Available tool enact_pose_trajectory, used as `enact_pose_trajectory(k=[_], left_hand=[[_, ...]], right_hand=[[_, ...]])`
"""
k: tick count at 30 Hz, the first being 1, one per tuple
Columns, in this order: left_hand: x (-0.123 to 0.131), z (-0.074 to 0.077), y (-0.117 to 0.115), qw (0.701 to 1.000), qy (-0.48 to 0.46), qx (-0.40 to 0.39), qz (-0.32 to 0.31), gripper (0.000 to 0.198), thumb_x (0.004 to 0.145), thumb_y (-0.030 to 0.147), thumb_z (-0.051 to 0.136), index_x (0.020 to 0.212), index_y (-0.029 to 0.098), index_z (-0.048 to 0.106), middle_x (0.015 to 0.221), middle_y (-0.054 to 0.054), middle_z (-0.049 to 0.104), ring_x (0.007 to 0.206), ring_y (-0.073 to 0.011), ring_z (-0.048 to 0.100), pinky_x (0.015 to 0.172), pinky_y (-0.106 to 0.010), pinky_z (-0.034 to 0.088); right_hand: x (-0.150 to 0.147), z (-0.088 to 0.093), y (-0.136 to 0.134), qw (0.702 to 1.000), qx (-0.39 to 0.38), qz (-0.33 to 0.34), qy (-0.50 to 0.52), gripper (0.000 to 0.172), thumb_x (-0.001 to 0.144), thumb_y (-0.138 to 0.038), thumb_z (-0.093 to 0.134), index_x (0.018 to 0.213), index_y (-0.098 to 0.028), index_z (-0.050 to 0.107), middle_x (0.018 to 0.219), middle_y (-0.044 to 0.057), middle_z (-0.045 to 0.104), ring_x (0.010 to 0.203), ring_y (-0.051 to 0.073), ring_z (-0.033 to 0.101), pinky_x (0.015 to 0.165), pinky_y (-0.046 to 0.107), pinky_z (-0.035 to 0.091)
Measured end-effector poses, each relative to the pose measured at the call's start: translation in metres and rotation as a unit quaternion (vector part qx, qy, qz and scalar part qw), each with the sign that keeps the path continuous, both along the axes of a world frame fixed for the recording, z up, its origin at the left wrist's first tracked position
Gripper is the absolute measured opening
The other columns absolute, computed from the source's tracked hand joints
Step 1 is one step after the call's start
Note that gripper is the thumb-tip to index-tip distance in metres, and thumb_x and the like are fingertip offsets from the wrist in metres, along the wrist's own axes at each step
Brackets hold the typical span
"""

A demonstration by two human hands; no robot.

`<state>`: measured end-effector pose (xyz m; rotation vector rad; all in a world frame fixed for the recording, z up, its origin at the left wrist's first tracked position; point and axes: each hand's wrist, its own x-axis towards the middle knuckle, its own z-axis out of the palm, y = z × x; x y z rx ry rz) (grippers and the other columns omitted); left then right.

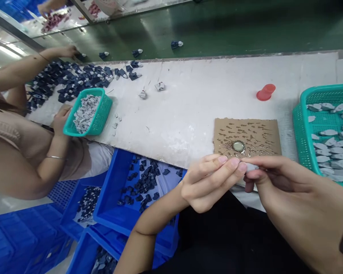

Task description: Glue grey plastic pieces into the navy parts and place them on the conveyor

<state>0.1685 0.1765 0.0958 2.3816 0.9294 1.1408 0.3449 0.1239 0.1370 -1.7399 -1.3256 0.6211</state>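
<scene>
My left hand [208, 182] and my right hand [288, 186] meet just above the near edge of a brown cardboard sheet [247, 133]. Their fingertips pinch a small grey piece [250, 166] between them, and most of it is hidden by my fingers. The cardboard is covered in dark, glue-like smears. A metal bottle cap [238, 146] holding a pale substance lies on it, just beyond my left fingertips. A teal plastic basket [301, 129] of flat grey pieces stands to the right of my right hand.
A co-worker's hand [61, 118] holds a small teal basket [104, 114] of grey pieces on the white bench [185, 114]. Dark blue parts lie heaped at the far left. A red cup [265, 92] stands ahead. Blue crates [125, 205] of dark parts sit below the bench edge.
</scene>
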Motion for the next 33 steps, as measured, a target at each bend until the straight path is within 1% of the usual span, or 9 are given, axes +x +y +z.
enact_pose_trajectory(k=[4,8,12,16,20,23,27,30,33], left_hand=[[0.015,-0.014,0.016,0.993,-0.096,0.072,-0.008,0.06,0.089,0.013,0.081,0.145,0.02,0.063,0.127,-0.004,0.073,0.115,-0.016,0.066,0.103,-0.026,0.061],[0.019,-0.019,0.012,0.943,-0.184,-0.265,-0.078,0.09,0.09,0.063,0.074,0.163,0.022,0.04,0.14,-0.014,0.058,0.119,-0.0254,0.059,0.1,-0.04,0.058],[0.031,-0.003,0.001,0.832,-0.237,-0.479,-0.149,0.06,0.105,0.069,0.031,0.138,0.025,0.055,0.116,-0.01,0.06,0.102,-0.0224,0.059,0.093,-0.04,0.052],[0.057,0.006,0.001,0.859,-0.251,-0.439,-0.071,0.03,0.109,0.053,0.044,0.11,0.024,0.052,0.102,-0.004,0.053,0.094,-0.0179,0.054,0.087,-0.036,0.045],[0.063,0.002,0.022,0.855,-0.172,-0.476,-0.112,0.035,0.108,0.056,0.041,0.106,0.024,0.052,0.096,-0.004,0.055,0.086,-0.0184,0.054,0.08,-0.037,0.046],[0.06,-0.001,0.075,0.882,-0.045,-0.441,-0.162,0.032,0.106,0.051,0.052,0.103,0.022,0.065,0.102,-0.007,0.066,0.097,-0.0213,0.062,0.089,-0.038,0.051],[0.081,-0.007,0.205,0.947,0.052,-0.314,0.045,0.018,0.094,0.036,0.072,0.098,0.02,0.078,0.104,-0.007,0.077,0.103,-0.023,0.069,0.097,-0.036,0.053],[0.117,-0.02,0.302,0.942,0.066,-0.288,0.161,0.025,0.095,0.031,0.072,0.112,0.012,0.075,0.105,-0.01,0.078,0.1,-0.0241,0.071,0.099,-0.04,0.054],[0.152,-0.036,0.361,0.93,0.091,-0.275,0.228,0.03,0.097,0.036,0.071,0.116,0.013,0.071,0.115,-0.01,0.075,0.108,-0.0244,0.071,0.102,-0.047,0.056]], right_hand=[[0.001,-0.02,0.001,0.997,0.056,-0.038,0.033,0.016,0.098,-0.02,0.072,0.104,-0.034,0.077,0.087,-0.009,0.079,0.071,0.009,0.073,0.065,0.02,0.06],[0.014,-0.028,-0.001,0.988,0.138,-0.071,-0.012,0.029,0.093,-0.009,0.074,0.11,-0.033,0.075,0.098,-0.006,0.079,0.091,0.012,0.075,0.085,0.027,0.06],[0.024,-0.027,0.004,0.983,0.178,0.045,-0.026,0.037,0.092,0.003,0.065,0.11,-0.03,0.071,0.085,-0.006,0.075,0.081,0.012,0.073,0.069,0.028,0.056],[0.02,-0.03,0.01,0.974,0.223,0.035,-0.018,0.045,0.09,0.006,0.064,0.114,-0.031,0.069,0.084,-0.005,0.072,0.077,0.016,0.071,0.068,0.032,0.058],[0.024,-0.038,0.014,0.972,0.224,0.02,-0.072,0.04,0.093,0.003,0.065,0.116,-0.029,0.068,0.089,-0.004,0.075,0.079,0.017,0.074,0.073,0.032,0.062],[0.057,-0.043,0.019,0.982,0.156,0.02,-0.103,0.026,0.099,-0.019,0.072,0.123,-0.027,0.067,0.097,-0.001,0.078,0.079,0.017,0.075,0.073,0.029,0.063],[0.128,-0.058,0.015,0.973,0.007,-0.087,-0.213,0.041,0.105,-0.05,0.056,0.136,-0.025,0.063,0.108,0.009,0.076,0.089,0.027,0.074,0.075,0.043,0.06],[0.163,-0.077,0.01,0.971,-0.053,-0.052,-0.227,0.038,0.103,-0.049,0.047,0.117,-0.027,0.074,0.101,0.009,0.074,0.093,0.033,0.071,0.076,0.048,0.056],[0.168,-0.092,0.015,0.971,-0.083,-0.053,-0.22,0.04,0.101,-0.045,0.046,0.119,-0.026,0.076,0.097,0.01,0.072,0.086,0.032,0.069,0.071,0.045,0.053]])
